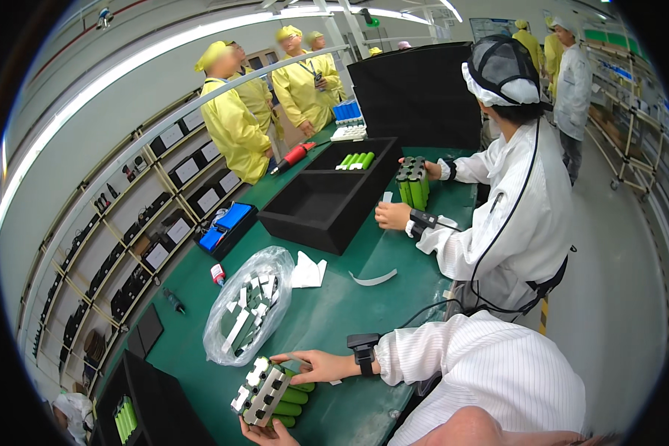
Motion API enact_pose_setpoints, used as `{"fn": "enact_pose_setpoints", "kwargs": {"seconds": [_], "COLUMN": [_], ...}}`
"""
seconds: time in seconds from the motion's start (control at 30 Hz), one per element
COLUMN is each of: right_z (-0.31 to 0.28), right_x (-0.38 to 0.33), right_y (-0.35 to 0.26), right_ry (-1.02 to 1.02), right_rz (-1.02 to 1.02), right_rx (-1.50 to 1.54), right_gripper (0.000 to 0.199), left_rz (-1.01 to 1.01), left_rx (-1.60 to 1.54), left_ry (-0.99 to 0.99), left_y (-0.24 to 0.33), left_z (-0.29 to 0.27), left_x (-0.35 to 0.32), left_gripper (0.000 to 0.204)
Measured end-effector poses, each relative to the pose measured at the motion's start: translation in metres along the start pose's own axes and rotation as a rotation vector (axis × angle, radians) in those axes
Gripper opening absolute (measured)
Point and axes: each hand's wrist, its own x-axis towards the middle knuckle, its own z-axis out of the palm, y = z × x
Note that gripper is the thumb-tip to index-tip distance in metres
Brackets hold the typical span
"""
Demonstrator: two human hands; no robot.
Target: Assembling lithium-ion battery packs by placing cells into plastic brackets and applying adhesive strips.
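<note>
While our half-curled left [269,434] and right hands [316,368] grip the green-celled battery pack [273,392] over the table [334,323], its cells look assembled and one metal strip [267,403] placed; what is left, we cannot tell.

Shelves [130,239] stand before a pale wall [150,95], a strip light [111,78] glows, grey floor [609,297] shows.
</note>
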Motion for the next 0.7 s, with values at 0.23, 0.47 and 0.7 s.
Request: {"fn": "enact_pose_setpoints", "kwargs": {"seconds": [0.23,0.47,0.7], "right_z": [-0.002,-0.003,-0.003], "right_x": [0.001,0.0,0.007], "right_y": [0.005,0.013,0.022], "right_ry": [-0.03,0.046,-0.008], "right_rz": [0.042,-0.049,0.034], "right_rx": [-0.029,-0.059,0.037], "right_gripper": [0.065,0.062,0.066], "left_rz": [-0.059,-0.111,-0.139], "left_rx": [0.075,-0.019,0.09], "left_ry": [0.034,0.037,0.05], "left_y": [0.014,0.013,0.012], "left_z": [0.006,0.005,-0.001], "left_x": [0.001,0.003,0.007], "left_gripper": [0.072,0.071,0.071]}}
